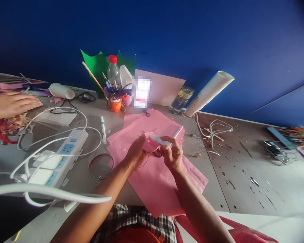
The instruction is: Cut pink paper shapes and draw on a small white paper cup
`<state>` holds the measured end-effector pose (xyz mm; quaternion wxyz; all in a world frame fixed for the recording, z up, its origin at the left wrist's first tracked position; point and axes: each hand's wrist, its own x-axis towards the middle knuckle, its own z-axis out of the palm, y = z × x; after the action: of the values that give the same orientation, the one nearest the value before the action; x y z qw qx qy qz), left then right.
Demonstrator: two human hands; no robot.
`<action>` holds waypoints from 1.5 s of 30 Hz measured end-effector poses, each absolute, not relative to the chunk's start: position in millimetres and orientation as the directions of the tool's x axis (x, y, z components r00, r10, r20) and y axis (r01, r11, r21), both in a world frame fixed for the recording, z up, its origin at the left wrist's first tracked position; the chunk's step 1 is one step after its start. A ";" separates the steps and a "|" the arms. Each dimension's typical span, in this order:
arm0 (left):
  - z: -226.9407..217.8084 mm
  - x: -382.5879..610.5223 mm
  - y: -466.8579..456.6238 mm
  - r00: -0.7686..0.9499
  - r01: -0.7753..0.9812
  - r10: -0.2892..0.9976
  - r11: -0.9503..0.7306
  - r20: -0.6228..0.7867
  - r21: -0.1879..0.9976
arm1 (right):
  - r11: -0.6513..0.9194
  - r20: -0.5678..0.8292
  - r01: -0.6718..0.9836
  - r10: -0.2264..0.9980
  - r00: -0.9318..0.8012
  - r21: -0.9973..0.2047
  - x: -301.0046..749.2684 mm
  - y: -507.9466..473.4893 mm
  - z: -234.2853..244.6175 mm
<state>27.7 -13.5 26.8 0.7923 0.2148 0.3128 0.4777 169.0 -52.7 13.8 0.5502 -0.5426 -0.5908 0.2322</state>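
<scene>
red-capped bottle | leaning cup stack | plugged-in power strip

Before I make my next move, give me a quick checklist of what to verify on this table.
1. Right hand has the white object: ok, held in the fingers.
2. Left hand has the pink piece: ok, held.
3. White cable clear of the left forearm: cannot tell, they overlap in view.
4. White cup upright: not ok, on its side.
5. Other person's hand clear of the pink sheets: ok, far left.

Bright screen illegible under pixel blocks, co-worker's arm incomplete at the left edge.
</scene>
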 end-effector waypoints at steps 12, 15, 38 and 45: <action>31.8 26.7 -10.5 0.286 -0.606 0.910 0.415 -0.301 0.678 | 0.265 0.410 0.583 0.903 0.129 -0.768 159.8 -50.6 23.6; 32.3 25.2 -9.0 0.244 -0.579 0.912 0.410 -0.330 0.705 | 0.264 0.412 0.566 0.899 0.150 -0.781 162.6 -53.1 24.2; 32.2 29.0 -14.4 0.218 -0.508 0.926 0.378 -0.309 0.774 | 0.236 0.373 0.510 0.910 0.183 -0.827 159.6 -46.3 12.8; 23.7 26.5 -11.8 0.202 -0.448 0.944 0.326 -0.261 0.833 | 0.255 0.389 0.456 0.893 0.227 -0.853 158.9 -48.9 13.8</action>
<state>26.5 -11.8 23.7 0.7099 0.3111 0.3986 0.4902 158.9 -48.9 13.8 0.5323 -0.5746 -0.5868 0.2052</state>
